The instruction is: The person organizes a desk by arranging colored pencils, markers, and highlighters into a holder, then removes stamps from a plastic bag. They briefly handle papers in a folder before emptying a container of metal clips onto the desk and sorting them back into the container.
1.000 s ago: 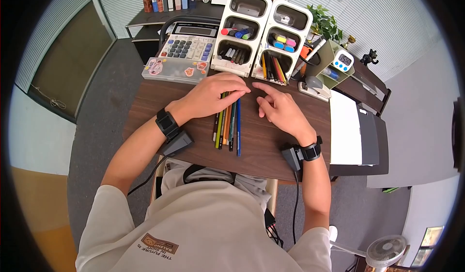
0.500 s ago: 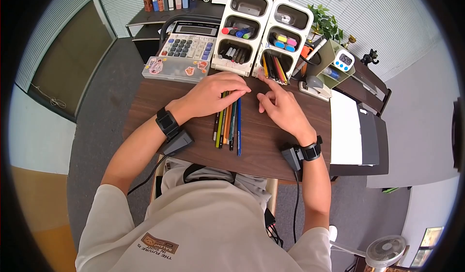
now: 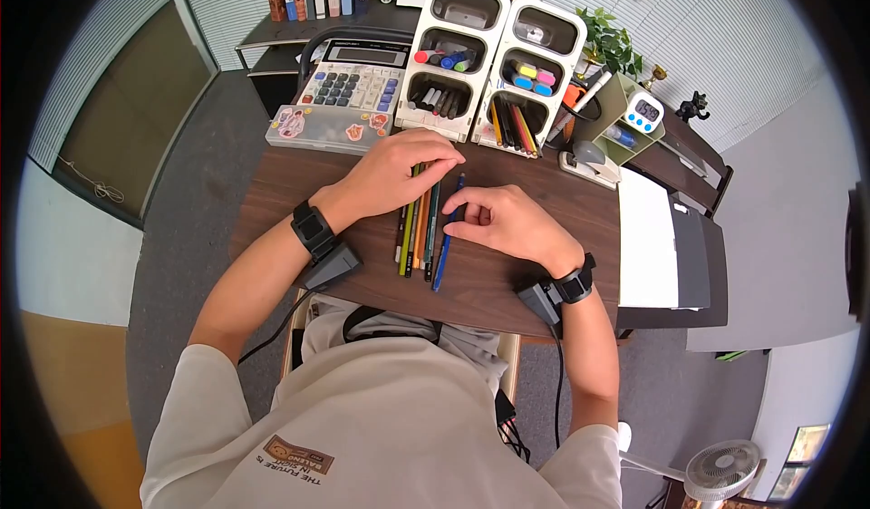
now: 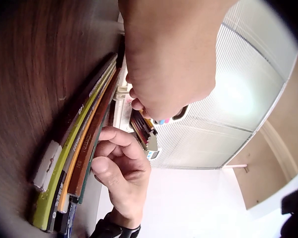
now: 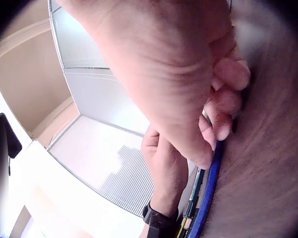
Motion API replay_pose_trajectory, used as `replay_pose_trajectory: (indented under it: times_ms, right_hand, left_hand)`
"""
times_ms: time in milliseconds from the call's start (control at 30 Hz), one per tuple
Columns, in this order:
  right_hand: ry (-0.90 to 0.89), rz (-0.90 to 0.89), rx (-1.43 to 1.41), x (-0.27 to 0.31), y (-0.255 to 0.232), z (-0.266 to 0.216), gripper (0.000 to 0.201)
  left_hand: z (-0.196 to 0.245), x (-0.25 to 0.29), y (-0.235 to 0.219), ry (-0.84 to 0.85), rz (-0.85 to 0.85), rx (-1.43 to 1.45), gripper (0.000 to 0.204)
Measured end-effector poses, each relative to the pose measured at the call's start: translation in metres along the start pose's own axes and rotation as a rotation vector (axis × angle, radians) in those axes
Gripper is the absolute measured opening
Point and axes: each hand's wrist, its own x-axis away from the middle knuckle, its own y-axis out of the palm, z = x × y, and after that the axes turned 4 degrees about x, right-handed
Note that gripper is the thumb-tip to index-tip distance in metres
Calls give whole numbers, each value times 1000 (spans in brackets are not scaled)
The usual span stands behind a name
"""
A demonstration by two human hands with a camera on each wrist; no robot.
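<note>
Several colored pencils lie side by side on the brown desk. Over their far ends is my left hand, its fingers loosely bent; whether they touch the pencils cannot be told. My right hand pinches a blue pencil, which lies tilted at the right of the group, between thumb and fingers. In the right wrist view, the thumb and fingertips of the right hand are at the blue pencil. The left wrist view shows the pencils' near ends close up.
Two white organizers with markers and pencils stand at the desk's back. Left of them are a sticker-covered case and a calculator. A stapler, timer and white paper are on the right.
My right hand has come down from near the right organizer to the blue pencil and taken hold of it. That pencil has turned at an angle. My left hand has shifted slightly.
</note>
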Motion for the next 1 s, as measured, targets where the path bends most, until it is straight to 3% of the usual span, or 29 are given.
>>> replay_pose_trajectory:
  times_ms: [167,267,333,567,633,667,733,867,933,967,1000]
  right_hand:
    - [33,63,121,3,-5,2,19]
    - [21,175,213,4,-4,9,16]
    - [107,280,267,5,-5,8,16]
    - [246,254,332,8,-13,-2,19]
    - [210,198,-55,6,-14,-5,20]
    - [210,198,-55,6,-13,-5,20]
    - [141,167,-331,5,-11,-3,18]
    - [80,90,-544,10,-18,-16,16]
    - [113,-165,-630,16,-31,-30,25]
    - [111,-168,-630,18,-32,-27,25]
    - [-3,-211,-663,20,-32,-22,31]
  left_hand:
    - [2,0,0,-1,-26,4,15]
    - [1,1,0,18,-46,-2,15]
    - [1,1,1,-2,-72,-10,16]
    - [5,0,0,-4,-100,-38,22]
    - [5,1,0,-45,-153,-40,27]
    - [6,1,-1,-45,-153,-39,27]
    - [9,1,-2,-86,-181,-5,29]
    - [0,3,1,-39,-106,26,31]
    - [-3,3,0,-102,-59,57,32]
    - [-3,3,-1,-104,-56,55,32]
    - [-3,3,-2,-174,-50,74,32]
